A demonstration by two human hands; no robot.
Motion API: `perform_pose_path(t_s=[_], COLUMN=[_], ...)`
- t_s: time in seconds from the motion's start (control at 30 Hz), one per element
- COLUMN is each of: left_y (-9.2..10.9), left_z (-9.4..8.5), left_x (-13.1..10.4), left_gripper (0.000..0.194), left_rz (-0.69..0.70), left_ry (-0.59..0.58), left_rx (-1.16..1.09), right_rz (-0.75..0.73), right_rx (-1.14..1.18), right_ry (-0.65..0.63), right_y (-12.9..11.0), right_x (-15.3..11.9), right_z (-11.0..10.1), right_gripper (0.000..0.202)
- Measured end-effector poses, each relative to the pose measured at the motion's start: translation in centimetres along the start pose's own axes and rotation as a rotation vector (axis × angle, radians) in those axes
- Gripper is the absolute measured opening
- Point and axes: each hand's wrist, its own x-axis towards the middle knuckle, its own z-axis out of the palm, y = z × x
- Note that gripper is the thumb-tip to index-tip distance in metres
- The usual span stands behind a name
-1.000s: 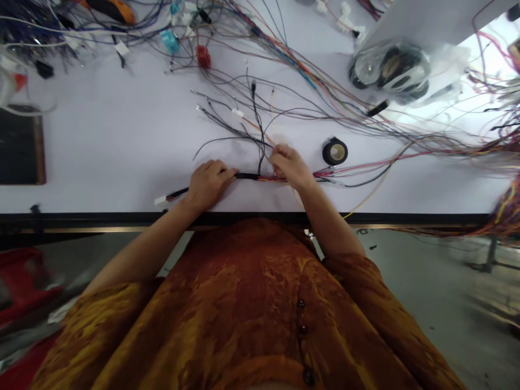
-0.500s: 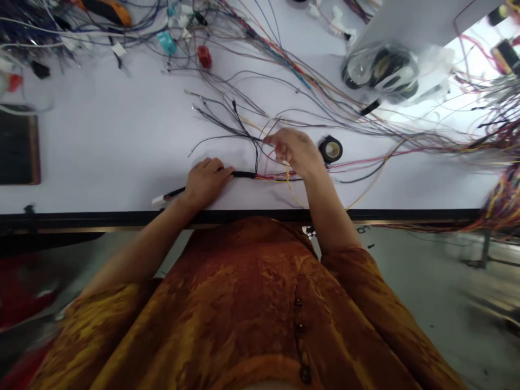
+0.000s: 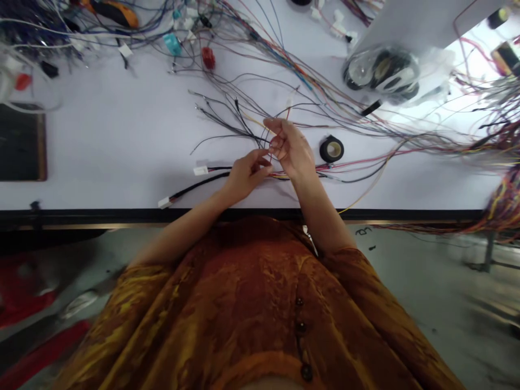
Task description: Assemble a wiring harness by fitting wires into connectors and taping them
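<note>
A wire harness with a black sleeved cable (image 3: pixel 199 186) lies along the front of the table, a white connector (image 3: pixel 164 202) at its left end. My left hand (image 3: pixel 247 174) rests over the harness where its wires branch, its thumb and fingertips bent around the lower part of a thin red wire (image 3: pixel 271 157). Just to the right, my right hand (image 3: pixel 294 151) is raised slightly, pinching the same red wire between its fingertips. Another white connector (image 3: pixel 200 170) lies left of my left hand. Loose black wires (image 3: pixel 227 127) with metal terminals fan out beyond my hands.
A roll of black tape (image 3: pixel 331 149) sits right of my right hand. Long bundled wires (image 3: pixel 284 59) run across the back. A plastic bag with tape rolls (image 3: pixel 382 70) stands at the back right. A dark flat object (image 3: pixel 22 143) lies at the left, an orange-handled tool (image 3: pixel 116 13) behind.
My left hand has moved right from the black sleeve to the branching wires beside my right hand. My right hand now has a red wire in its fingers; the yellow wire below it has dropped away.
</note>
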Motion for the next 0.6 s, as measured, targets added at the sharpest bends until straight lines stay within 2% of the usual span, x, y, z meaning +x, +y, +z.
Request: perform_pose_path(t_s=[0.1,0.2,0.27,0.33,0.4,0.53,0.6], left_y=[-0.8,-1.5,-1.7,-1.7,-1.7,-1.4,-1.3], left_z=[0.9,0.4,-0.2,-0.8,-1.2,-1.7,-1.9], left_x=[2.1,2.9,2.9,2.7,2.5,2.0,1.7], left_gripper=[0.028,0.017,0.016,0.016,0.018,0.023,0.026], left_rz=[-0.105,-0.031,0.06,0.114,0.108,0.018,-0.039], left_ry=[-0.043,-0.073,-0.085,-0.084,-0.108,-0.243,-0.251], left_rx=[-0.208,-0.163,-0.14,-0.151,-0.196,-0.297,-0.333], right_rz=[0.031,0.047,0.051,0.073,0.094,0.047,0.013], right_rx=[-0.061,-0.067,-0.075,-0.113,-0.192,-0.364,-0.373], right_ry=[-0.048,-0.134,-0.139,-0.075,0.007,0.23,0.321], right_y=[-1.2,-1.8,-1.7,-1.3,-0.8,-1.0,-2.1], right_x=[0.9,2.5,3.8,5.1,6.4,7.7,7.1], right_z=[0.1,-0.3,-0.7,-1.1,-1.5,-2.6,-3.6], right_gripper=[0.03,0.021,0.02,0.024,0.03,0.025,0.019])
